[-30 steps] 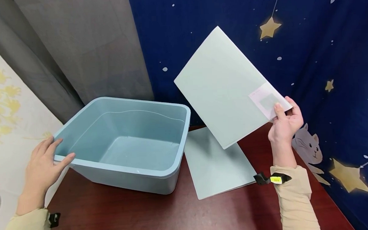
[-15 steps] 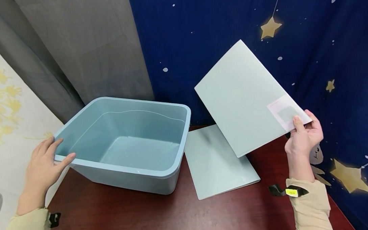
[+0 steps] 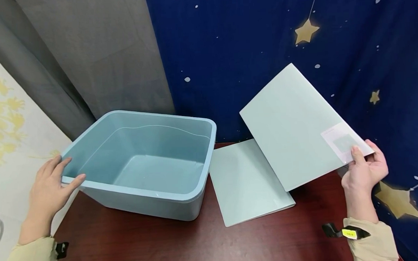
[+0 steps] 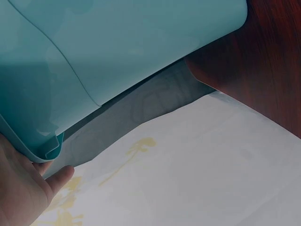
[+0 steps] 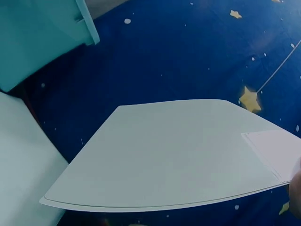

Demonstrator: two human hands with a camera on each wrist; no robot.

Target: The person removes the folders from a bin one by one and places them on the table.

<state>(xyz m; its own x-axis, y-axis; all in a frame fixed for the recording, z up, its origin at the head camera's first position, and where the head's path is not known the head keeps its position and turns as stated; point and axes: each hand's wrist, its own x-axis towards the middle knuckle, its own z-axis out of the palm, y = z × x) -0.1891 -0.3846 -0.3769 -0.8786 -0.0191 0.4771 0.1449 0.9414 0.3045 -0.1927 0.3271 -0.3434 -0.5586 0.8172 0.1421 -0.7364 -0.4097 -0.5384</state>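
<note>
My right hand (image 3: 364, 169) pinches one corner of a pale green folder (image 3: 298, 127), thumb on top by its whitish label pocket (image 3: 340, 139). The folder is tilted in the air, its lower corner over a second pale green folder (image 3: 245, 183) lying on the table. In the right wrist view the held folder (image 5: 169, 155) fills the middle, with only a bit of the hand at the edge. My left hand (image 3: 50, 190) rests on the near left corner of a blue plastic bin (image 3: 135, 190), fingers spread and fairly straight over the rim. The bin's inside shows nothing in it.
The bin and lying folder stand on a dark red wooden table (image 3: 157, 240). Behind hang a grey curtain (image 3: 106, 53) and a dark blue cloth (image 3: 234, 49) with stars. A white sheet with yellow prints (image 3: 15, 125) is at the left.
My right hand has carried the folder right and downward, uncovering more of the folder on the table. The left hand and the bin have stayed in place.
</note>
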